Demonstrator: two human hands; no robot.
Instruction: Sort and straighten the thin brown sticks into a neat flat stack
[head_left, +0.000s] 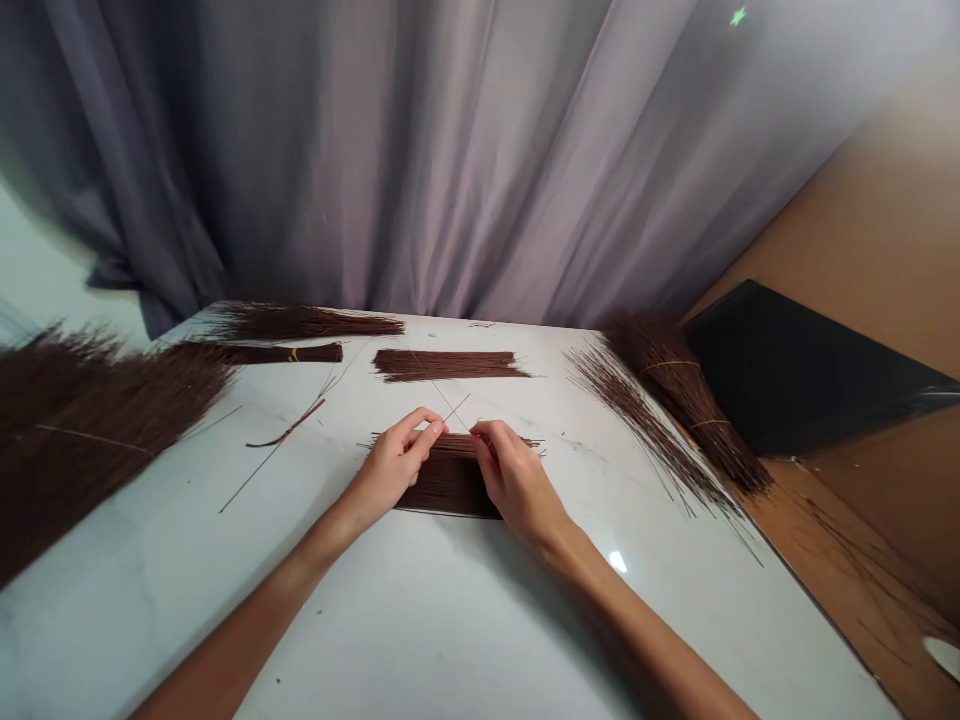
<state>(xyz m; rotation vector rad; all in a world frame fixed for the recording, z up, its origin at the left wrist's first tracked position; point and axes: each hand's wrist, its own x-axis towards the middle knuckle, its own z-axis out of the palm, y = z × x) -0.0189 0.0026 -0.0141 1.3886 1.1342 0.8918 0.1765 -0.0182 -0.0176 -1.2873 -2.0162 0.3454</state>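
So, my left grip (397, 456) and right grip (517, 474) pinch crossed twig ends (460, 404) by the pile (448, 484); overpulling could snap them.

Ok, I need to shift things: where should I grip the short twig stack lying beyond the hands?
Probably best around the middle of the twig stack, coming down from above, squeezing widthwise. It lies flat, stretching left to right, with uneven ends and no visible tie, so gripping one end might let twigs slip.
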